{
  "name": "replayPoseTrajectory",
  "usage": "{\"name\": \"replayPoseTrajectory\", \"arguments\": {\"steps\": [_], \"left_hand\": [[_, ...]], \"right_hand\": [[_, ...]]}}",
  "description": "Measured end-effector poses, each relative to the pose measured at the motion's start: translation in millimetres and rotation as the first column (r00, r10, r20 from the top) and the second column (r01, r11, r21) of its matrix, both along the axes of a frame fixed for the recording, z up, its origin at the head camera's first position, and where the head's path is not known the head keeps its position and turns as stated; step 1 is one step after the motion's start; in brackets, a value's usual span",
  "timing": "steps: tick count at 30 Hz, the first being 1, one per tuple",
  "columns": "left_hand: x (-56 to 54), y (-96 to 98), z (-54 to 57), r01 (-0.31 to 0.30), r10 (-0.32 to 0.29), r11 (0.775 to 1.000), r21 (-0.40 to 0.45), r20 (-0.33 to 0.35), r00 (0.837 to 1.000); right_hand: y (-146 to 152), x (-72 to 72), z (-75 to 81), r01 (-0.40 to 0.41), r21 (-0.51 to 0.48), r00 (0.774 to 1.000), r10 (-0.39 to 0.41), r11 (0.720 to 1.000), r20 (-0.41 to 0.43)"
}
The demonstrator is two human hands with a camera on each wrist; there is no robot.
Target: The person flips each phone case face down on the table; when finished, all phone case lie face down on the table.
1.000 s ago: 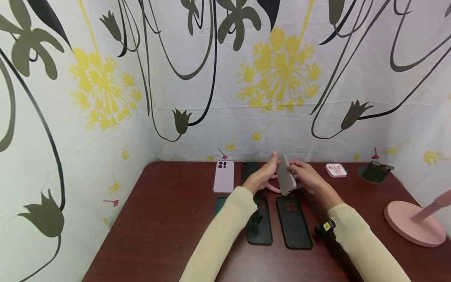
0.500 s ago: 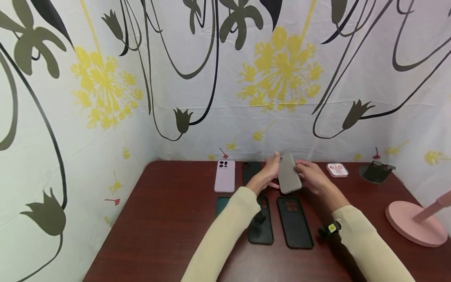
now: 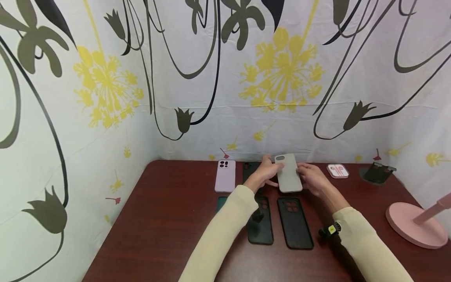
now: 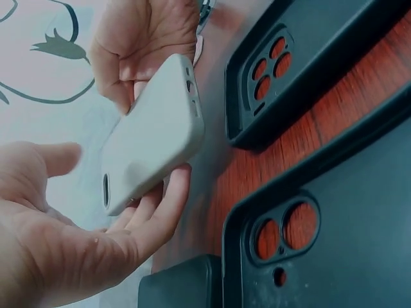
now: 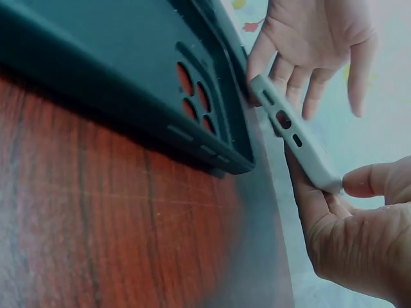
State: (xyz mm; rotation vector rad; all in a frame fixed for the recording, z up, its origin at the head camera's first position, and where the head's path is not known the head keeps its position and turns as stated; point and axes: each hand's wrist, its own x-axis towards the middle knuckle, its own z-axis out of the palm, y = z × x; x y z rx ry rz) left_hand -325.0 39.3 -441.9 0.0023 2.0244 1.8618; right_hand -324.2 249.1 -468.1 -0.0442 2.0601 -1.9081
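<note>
A pale grey phone case [image 3: 289, 174] is held over the back of the table, its back and camera cut-out toward the head view. My right hand [image 3: 311, 178] pinches its right edge between thumb and fingers; the right wrist view shows the thumb on the corner of the case [image 5: 295, 138]. From the left, my left hand [image 4: 83, 224] supports the case with its fingers underneath, while its thumb stands raised, apart from the case. Below the hands lie a black phone case [image 3: 295, 223] with a square camera cut-out and another black case [image 3: 260, 225], partly covered by my left sleeve.
Farther left is a lilac phone case [image 3: 225, 176], with a dark case [image 3: 250, 170] beside it. A green case [image 3: 220, 203] shows past my sleeve. Boxed earphones [image 3: 337, 170], a dark stand [image 3: 377, 173] and a pink lamp base [image 3: 415, 225] stand on the right.
The pale grey case has turned from nearly edge-on to showing its back. My left thumb has moved across in front of it; the right hand stays at its right edge.
</note>
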Motion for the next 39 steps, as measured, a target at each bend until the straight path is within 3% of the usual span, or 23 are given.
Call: {"name": "replayPoseTrajectory", "arguments": {"steps": [7,14,27,30,34,39], "left_hand": [[-4.4,1.8,-2.0,-0.042,0.038,0.997,-0.058,-0.068,0.997],[-5.9,3.8,-3.4,-0.076,0.069,0.993,-0.087,-0.078,0.995],[-12.2,6.2,-7.3,-0.112,0.094,0.978,-0.176,-0.107,0.990],[-17.0,11.2,-11.1,-0.099,0.069,0.955,-0.280,-0.116,0.991],[-23.2,17.0,-15.8,-0.088,0.037,0.900,-0.427,-0.127,0.991],[-28.1,18.3,-16.7,-0.090,0.025,0.869,-0.487,-0.137,0.990]], "right_hand": [[1,-1.7,-5.5,-0.011,0.071,1.000,0.011,0.997,0.003],[10,-3.4,-5.4,-0.067,0.172,0.998,0.065,0.983,0.016],[11,-13.6,-7.7,-0.005,0.285,0.999,0.018,0.959,-0.045],[8,-11.9,-6.4,0.014,0.324,0.999,0.003,0.946,-0.053],[6,-10.7,-5.8,0.032,0.393,0.998,-0.008,0.919,-0.064],[3,-11.6,-4.1,0.051,0.441,0.995,-0.007,0.896,-0.100]]}}
